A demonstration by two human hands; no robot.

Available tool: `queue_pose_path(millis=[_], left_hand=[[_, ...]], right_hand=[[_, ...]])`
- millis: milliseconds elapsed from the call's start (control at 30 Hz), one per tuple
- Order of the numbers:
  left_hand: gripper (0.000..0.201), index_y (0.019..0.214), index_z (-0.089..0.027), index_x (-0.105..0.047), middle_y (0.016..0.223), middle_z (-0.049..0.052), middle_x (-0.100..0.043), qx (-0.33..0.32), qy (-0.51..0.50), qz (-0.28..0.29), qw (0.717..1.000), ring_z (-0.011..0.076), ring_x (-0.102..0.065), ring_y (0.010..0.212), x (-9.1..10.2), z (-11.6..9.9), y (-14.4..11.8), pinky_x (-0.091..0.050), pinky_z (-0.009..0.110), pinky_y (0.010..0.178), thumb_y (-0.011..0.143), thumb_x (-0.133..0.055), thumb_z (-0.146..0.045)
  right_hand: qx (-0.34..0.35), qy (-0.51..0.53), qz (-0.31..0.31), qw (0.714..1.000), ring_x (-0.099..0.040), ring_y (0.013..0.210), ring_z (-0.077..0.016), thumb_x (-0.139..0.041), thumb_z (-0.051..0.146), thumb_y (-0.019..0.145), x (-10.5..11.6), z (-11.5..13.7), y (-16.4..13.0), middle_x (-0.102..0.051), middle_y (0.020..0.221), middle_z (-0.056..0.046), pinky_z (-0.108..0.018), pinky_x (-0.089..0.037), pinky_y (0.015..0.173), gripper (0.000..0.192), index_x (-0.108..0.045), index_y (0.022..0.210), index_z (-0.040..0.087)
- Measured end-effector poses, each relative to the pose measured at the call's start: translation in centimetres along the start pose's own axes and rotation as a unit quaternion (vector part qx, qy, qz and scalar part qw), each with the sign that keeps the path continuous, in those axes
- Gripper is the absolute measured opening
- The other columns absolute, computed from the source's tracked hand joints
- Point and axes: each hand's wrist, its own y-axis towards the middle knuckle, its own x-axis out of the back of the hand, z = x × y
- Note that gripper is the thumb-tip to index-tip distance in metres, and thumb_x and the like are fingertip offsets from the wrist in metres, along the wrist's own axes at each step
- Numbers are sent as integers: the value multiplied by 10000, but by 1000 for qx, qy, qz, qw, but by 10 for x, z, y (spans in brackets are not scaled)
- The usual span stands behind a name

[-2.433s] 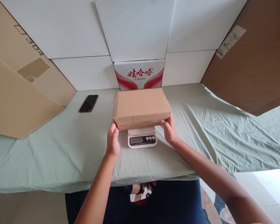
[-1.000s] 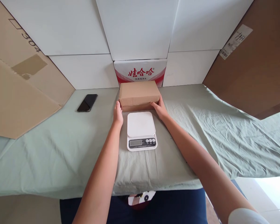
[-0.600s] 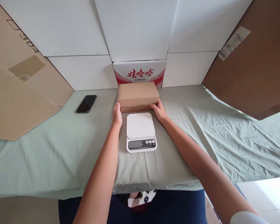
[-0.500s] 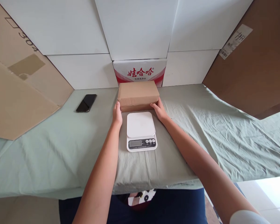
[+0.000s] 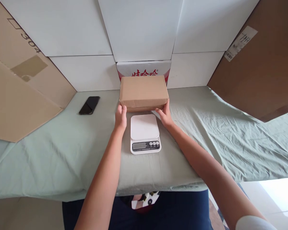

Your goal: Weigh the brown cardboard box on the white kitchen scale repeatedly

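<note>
A: Start with the biggest thing.

B: A table under a wrinkled pale green cloth (image 5: pixel 206 134), walled in by white panels (image 5: pixel 139 28) and slabs of brown cardboard (image 5: pixel 16 95).

A: And what the hands have?

B: A closed, plain brown cardboard box (image 5: pixel 143 91), held at the far middle of the table in front of a white carton with red lettering (image 5: pixel 144 67). The left hand (image 5: pixel 120 117) clamps the box's near left corner, thumb up on the front face. The right hand (image 5: pixel 164 115) grips the near right corner, thumb on the right-hand edge.

A: Is the box resting on the cloth?

B: I cannot tell; its underside is out of sight. It sits just beyond a white digital kitchen scale (image 5: pixel 144 134), whose platform is bare.

A: Anything else hard to make out?

B: The box covers the lower part of the carton's lettering. The fingers beyond the thumbs are tucked under or behind the box. The scale's display is too small to read. A black phone (image 5: pixel 89 105) lies well off to the left.
</note>
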Motion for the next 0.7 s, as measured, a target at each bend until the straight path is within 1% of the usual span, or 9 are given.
queue_pose_path(millis=[100, 167, 233, 300, 367, 433, 533, 600, 700], left_hand=[[710, 1176, -212, -666, 1200, 128, -727, -76, 64, -7, 995, 334, -655, 1239, 6, -23, -20, -481, 445, 1112, 866, -514, -832], [713, 1208, -204, -652, 1185, 131, -728, -96, 63, -1, 993, 337, -661, 1224, 12, -33, -41, -501, 444, 1085, 876, -513, -819], [711, 1254, -206, -642, 1207, 137, -722, -92, 45, 8, 995, 346, -655, 1253, 18, -38, -67, -510, 441, 1073, 885, -520, -801], [707, 1288, -216, -642, 1237, 145, -716, -73, 23, 9, 997, 358, -639, 1299, 24, -39, -95, -513, 449, 1078, 894, -511, -788], [711, 1325, -223, -643, 1270, 155, -712, -53, 9, 12, 998, 367, -623, 1336, 29, -38, -119, -509, 467, 1101, 899, -501, -775], [722, 1361, -228, -637, 1299, 160, -711, -36, 2, 16, 999, 371, -612, 1361, 33, -37, -135, -502, 482, 1123, 904, -492, -768], [747, 1390, -233, -630, 1335, 162, -708, -18, -4, 15, 1000, 369, -601, 1383, 35, -37, -142, -495, 489, 1142, 903, -477, -779], [758, 1407, -235, -619, 1360, 160, -704, -9, -7, 16, 1000, 366, -597, 1394, 35, -37, -140, -492, 489, 1149, 902, -478, -783], [738, 1418, -241, -612, 1386, 153, -697, -1, -12, 22, 1000, 356, -582, 1416, 35, -36, -137, -480, 478, 1164, 916, -478, -765]], right_hand=[[21, -13, 0, 1000, -144, 1675, -259, -657, 652, 844, 4, 18, -17, -313, 1734, -45, -463, -166, 1385, 1006, -158, 1652, 321], [18, -22, 3, 1000, -91, 1688, -255, -659, 679, 843, 8, 26, -35, -292, 1744, -36, -470, -135, 1393, 1031, -129, 1659, 341], [8, -21, 15, 1000, -85, 1691, -249, -647, 675, 863, 12, 32, -56, -262, 1757, -10, -487, -114, 1397, 1013, -94, 1660, 385], [-8, -11, 23, 1000, -94, 1691, -249, -649, 669, 868, 16, 34, -78, -253, 1762, 10, -498, -112, 1399, 1001, -89, 1657, 416], [-29, 1, 31, 999, -103, 1691, -253, -650, 657, 870, 19, 36, -96, -259, 1761, 19, -511, -129, 1398, 977, -118, 1656, 422], [-45, 4, 39, 998, -100, 1691, -251, -643, 652, 875, 20, 39, -107, -266, 1759, 33, -521, -145, 1397, 943, -154, 1651, 431], [-56, 1, 48, 997, -70, 1694, -245, -632, 664, 877, 21, 44, -113, -256, 1760, 65, -542, -137, 1395, 912, -173, 1640, 467], [-62, 2, 51, 997, -56, 1695, -251, -626, 669, 880, 21, 46, -112, -229, 1766, 80, -563, -128, 1392, 906, -158, 1635, 492], [-68, 4, 55, 996, -59, 1693, -259, -624, 656, 890, 21, 46, -111, -196, 1772, 90, -582, -146, 1384, 913, -115, 1634, 518]])
